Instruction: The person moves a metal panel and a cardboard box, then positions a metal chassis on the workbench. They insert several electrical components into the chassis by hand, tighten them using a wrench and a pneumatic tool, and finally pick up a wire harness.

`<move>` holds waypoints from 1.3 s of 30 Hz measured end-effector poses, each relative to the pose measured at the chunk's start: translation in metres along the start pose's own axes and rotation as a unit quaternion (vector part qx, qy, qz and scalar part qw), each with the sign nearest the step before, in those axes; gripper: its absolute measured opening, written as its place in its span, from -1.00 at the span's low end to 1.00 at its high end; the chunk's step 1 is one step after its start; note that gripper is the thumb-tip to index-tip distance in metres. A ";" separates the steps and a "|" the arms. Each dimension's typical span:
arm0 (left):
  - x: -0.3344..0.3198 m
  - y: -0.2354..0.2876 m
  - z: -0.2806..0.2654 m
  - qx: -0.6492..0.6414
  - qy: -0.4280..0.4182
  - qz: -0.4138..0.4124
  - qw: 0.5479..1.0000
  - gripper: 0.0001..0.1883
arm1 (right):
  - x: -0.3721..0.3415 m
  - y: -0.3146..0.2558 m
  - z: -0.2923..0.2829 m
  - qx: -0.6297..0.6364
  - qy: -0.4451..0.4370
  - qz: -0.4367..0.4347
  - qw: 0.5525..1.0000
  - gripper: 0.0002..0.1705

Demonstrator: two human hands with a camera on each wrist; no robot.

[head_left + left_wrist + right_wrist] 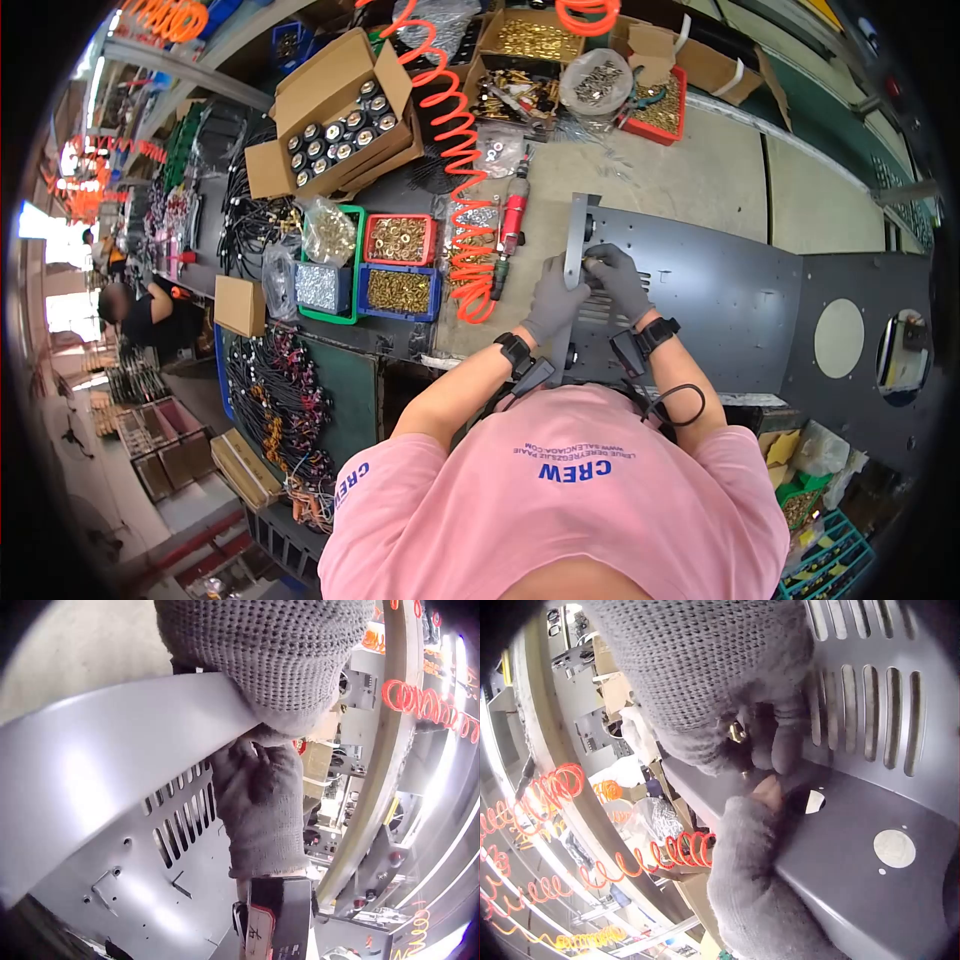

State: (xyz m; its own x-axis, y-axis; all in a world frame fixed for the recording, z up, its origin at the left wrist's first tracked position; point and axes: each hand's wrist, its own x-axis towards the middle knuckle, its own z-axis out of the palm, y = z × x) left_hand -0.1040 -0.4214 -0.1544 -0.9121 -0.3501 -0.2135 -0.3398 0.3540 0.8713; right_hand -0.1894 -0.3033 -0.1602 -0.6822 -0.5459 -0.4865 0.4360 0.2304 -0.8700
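- Head view: bright overall, fisheye bend, black vignette both sides.
- Far left of it: white light patch (pixel 50 265) blown out, background soft.
- Metal panel (pixel 700 290): smooth bluish sheen in head view.
- Left wrist view: hot glare on metal flange (pixel 82 765), left of frame; overhead light strip (pixel 450 727) clipped at right, dark corners.
- Right wrist view: deep shadow under right hand (pixel 705 675), light streaks far left, edges warped, background soft.
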 end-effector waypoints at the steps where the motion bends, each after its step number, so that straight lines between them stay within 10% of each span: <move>1: 0.001 0.000 0.000 0.002 0.003 0.012 1.000 -0.39 | -0.003 -0.006 0.001 0.015 0.003 -0.005 1.000 -0.74; 13: -0.003 0.012 -0.004 -0.040 0.019 -0.040 0.998 -0.53 | 0.000 -0.009 -0.003 -0.087 0.001 -0.034 0.996 -0.73; 21: -0.004 0.013 -0.003 -0.027 0.026 -0.046 0.998 -0.51 | -0.001 -0.027 -0.027 0.014 0.169 -0.048 0.984 -0.69; 27: -0.003 0.007 0.002 -0.039 0.031 -0.039 0.998 -0.47 | 0.016 -0.133 0.088 -0.093 -0.077 -0.158 0.980 -0.66; 32: 0.004 -0.068 0.073 0.061 -0.019 0.152 0.986 -0.71 | 0.082 -0.110 0.185 -0.329 -0.173 -0.289 0.882 -0.72; 37: -0.006 -0.005 0.008 0.014 -0.022 0.111 0.994 -0.71 | 0.128 -0.078 0.236 -0.625 -0.138 -0.370 0.673 -0.80; 39: -0.009 0.005 -0.002 0.035 -0.013 0.099 0.994 -0.68 | 0.133 -0.071 0.241 -0.631 -0.136 -0.380 0.662 -0.84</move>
State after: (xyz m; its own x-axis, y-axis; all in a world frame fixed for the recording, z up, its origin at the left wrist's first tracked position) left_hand -0.0971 -0.4181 -0.1477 -0.9678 -0.2459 -0.0534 -0.1680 0.4738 0.8645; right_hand -0.1701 -0.5862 -0.1437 -0.2175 -0.9760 0.0145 -0.9283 0.2022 -0.3120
